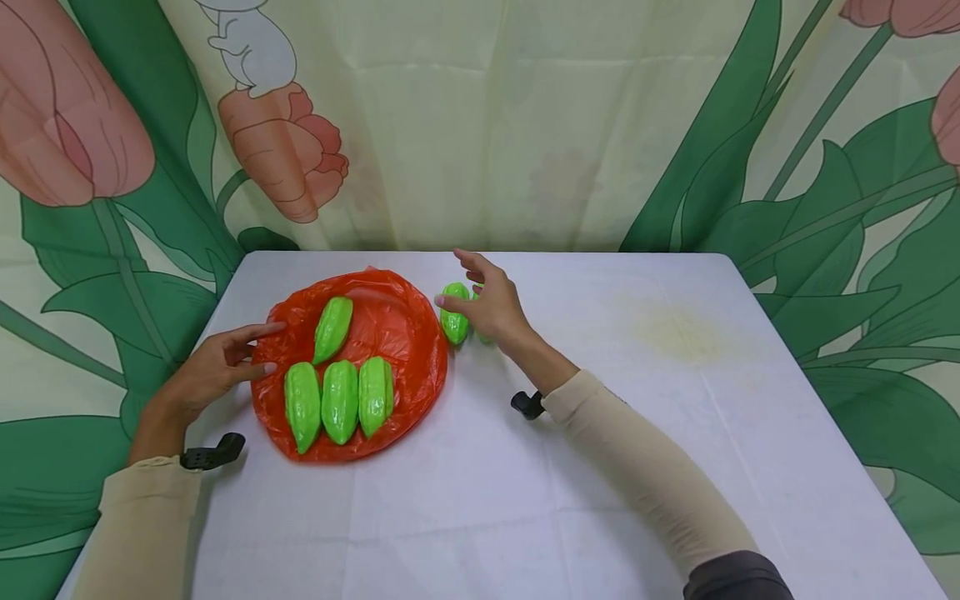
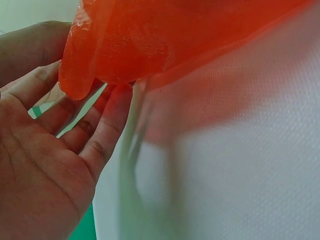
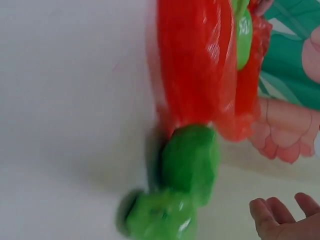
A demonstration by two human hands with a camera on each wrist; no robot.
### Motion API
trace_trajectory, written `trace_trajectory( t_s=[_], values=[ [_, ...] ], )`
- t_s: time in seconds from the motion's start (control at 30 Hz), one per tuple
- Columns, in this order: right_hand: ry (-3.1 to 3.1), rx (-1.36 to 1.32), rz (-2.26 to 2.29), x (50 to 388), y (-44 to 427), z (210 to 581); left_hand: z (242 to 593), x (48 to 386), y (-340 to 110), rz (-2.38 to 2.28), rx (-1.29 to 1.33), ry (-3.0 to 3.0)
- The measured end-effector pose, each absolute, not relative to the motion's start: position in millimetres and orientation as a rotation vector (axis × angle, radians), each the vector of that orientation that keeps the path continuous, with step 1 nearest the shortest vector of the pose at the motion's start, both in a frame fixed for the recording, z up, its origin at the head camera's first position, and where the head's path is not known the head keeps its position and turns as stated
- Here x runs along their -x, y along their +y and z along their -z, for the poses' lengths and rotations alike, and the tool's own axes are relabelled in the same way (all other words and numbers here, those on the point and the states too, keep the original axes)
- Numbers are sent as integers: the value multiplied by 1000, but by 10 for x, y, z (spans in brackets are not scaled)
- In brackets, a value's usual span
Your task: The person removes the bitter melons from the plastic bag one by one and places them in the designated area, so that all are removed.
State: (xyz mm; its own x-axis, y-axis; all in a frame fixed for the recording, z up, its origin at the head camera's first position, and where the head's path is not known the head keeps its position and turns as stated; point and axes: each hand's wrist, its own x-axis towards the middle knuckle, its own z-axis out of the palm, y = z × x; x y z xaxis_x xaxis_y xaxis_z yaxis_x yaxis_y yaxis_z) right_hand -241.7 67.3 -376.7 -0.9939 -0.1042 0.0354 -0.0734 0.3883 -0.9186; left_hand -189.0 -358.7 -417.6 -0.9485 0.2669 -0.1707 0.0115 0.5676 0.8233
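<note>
Shiny green ridged star fruit (image 1: 341,402) lie several together in a round, open red plastic bag (image 1: 412,367) on the table. My left hand (image 1: 206,371) holds the bag's left rim between thumb and fingers; in the left wrist view a fold of red plastic (image 2: 130,45) hangs among them. Just right of the bag, a star fruit (image 1: 454,313) stands on the table with a second (image 3: 162,215) beside it, partly hidden by my right hand (image 1: 491,304) in the head view. That hand hovers over the pair, fingers spread and loosely bent, holding nothing.
A white cloth (image 1: 465,533) covers the table, with a yellowish stain (image 1: 682,329) on its right side. Behind hangs a curtain (image 1: 480,125) printed with tulips, leaves and a carrot. Black wrist cameras (image 1: 213,452) stick out from both wrists close to the tabletop.
</note>
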Motion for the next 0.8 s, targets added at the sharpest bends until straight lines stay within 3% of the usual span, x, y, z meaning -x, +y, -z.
trace_trajectory(
  t_s=[0.8],
  values=[
    [2352, 256, 1867, 2227, -445, 3825, 4209, 1896, -3580, -1314, -229, 2525]
  ],
)
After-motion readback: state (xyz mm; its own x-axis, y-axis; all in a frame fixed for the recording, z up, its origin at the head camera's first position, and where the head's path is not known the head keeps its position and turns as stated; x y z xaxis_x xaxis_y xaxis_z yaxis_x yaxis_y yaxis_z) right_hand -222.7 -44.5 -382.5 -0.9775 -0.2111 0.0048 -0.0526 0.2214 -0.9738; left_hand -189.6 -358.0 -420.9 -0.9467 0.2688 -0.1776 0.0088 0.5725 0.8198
